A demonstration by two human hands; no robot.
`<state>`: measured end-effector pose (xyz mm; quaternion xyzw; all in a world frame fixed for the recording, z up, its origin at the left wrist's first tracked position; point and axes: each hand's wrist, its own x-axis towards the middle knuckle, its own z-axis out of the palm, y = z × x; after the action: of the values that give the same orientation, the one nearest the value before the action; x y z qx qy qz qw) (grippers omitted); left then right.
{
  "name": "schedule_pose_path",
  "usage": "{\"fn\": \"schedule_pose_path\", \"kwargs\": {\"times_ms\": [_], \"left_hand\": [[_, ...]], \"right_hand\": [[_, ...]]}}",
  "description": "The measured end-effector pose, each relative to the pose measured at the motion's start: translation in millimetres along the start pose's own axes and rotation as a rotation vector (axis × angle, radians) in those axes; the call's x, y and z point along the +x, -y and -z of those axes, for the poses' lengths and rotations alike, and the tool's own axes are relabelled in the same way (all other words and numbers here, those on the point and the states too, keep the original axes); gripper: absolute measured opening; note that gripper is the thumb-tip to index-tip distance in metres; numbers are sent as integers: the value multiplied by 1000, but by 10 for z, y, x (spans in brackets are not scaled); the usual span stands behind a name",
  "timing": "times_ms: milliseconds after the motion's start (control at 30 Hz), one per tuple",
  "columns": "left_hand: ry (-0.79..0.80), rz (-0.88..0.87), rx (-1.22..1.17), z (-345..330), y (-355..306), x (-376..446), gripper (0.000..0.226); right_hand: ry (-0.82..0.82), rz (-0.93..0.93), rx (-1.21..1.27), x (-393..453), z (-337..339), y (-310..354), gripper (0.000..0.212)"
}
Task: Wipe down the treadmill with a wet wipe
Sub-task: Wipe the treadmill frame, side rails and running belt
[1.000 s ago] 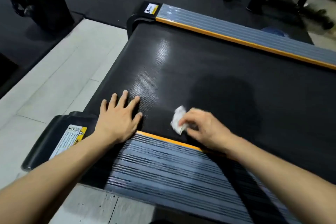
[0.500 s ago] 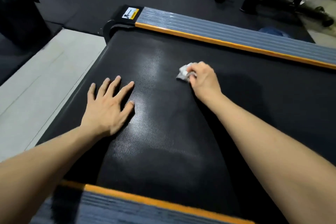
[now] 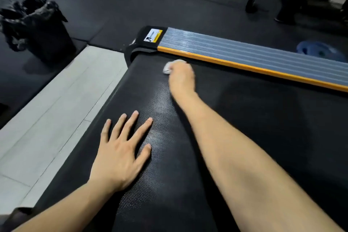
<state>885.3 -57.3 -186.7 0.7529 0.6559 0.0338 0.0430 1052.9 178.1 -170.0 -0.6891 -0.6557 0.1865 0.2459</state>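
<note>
1. Head view: a crumpled wet wipe (image 3: 168, 67) sits on the treadmill belt (image 3: 244, 118) at its far edge, just beside the orange-trimmed side rail (image 3: 244, 56)
2. Right hand (image 3: 181, 77), fingers curled round the wipe, presses it to the belt; blur hides the finger detail
3. Left hand (image 3: 120, 149) lies flat on the belt with fingers spread, bracing the reach
4. Risk, as a judgement: at full stretch the small wad could slip from the grip or snag on the rail, and weight on the braced hand could shift the belt
</note>
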Motion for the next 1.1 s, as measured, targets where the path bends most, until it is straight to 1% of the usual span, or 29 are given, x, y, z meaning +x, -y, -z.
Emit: {"fn": "schedule_pose_path", "kwargs": {"times_ms": [67, 100, 133, 167, 200, 300, 367, 400, 433, 467, 500, 567, 667, 733, 767, 800, 833, 867, 900, 933, 1000, 1067, 1100], "left_hand": [[0, 6, -17, -1, 6, -19, 62], [-3, 4, -27, -5, 4, -19, 62], [-4, 1, -36, -12, 6, -11, 62], [6, -6, -46, -8, 24, -10, 62], [13, -14, -60, 6, 48, -2, 62], [-1, -30, -101, 74, 271, 44, 61], [-12, 24, -118, 99, 462, 28, 61], [-24, 53, -119, 94, 523, 10, 61], [-31, 69, -114, 64, 550, -11, 62], [-34, 72, -108, 34, 548, -21, 63], [-36, 70, -105, 11, 537, -17, 64], [-38, 74, -110, 3, 531, -3, 63], [-47, 68, -102, 13, 571, -3, 62], [-52, 61, -102, 14, 594, -13, 62], [-49, 55, -106, 19, 591, -7, 62], [-42, 55, -109, 26, 582, -9, 62], [-37, 56, -111, 32, 578, -5, 63], [-30, 58, -113, 33, 576, -9, 63], [-25, 58, -115, 39, 574, -9, 64], [-16, 54, -120, 44, 569, -12, 64], [4, 42, -129, 42, 551, -22, 65], [3, 38, -127, 33, 529, -40, 65], [1, 41, -125, 28, 520, -48, 65]], "right_hand": [[119, 263, -70, -27, -160, 289, 22], [158, 365, -131, -15, -139, 283, 20], [168, 444, -193, 38, -64, 181, 11], [134, 484, -235, 92, 24, 2, 10], [65, 471, -257, 151, 137, -229, 18], [-217, 242, -347, 77, 596, -973, 26], [-275, 20, -332, -48, 789, -1142, 30], [-289, -68, -317, -46, 764, -1062, 28], [-262, -129, -289, 2, 657, -894, 25], [-232, -138, -239, 67, 507, -654, 25], [-186, -68, -219, 125, 305, -394, 26], [-51, 161, -268, 181, -152, 161, 23], [66, 339, -305, 362, -610, 776, 19], [136, 403, -293, 404, -619, 905, 15], [162, 440, -276, 397, -539, 829, 10], [162, 471, -231, 342, -423, 709, 9], [127, 493, -177, 272, -275, 529, 9], [70, 474, -139, 181, -109, 304, 11], [-10, 440, -147, 90, 69, 35, 19], [-82, 359, -198, -26, 266, -244, 22], [-189, 131, -313, -226, 625, -699, 25], [-227, -35, -358, -264, 655, -788, 27], [-213, -101, -311, -208, 530, -630, 27]]}}
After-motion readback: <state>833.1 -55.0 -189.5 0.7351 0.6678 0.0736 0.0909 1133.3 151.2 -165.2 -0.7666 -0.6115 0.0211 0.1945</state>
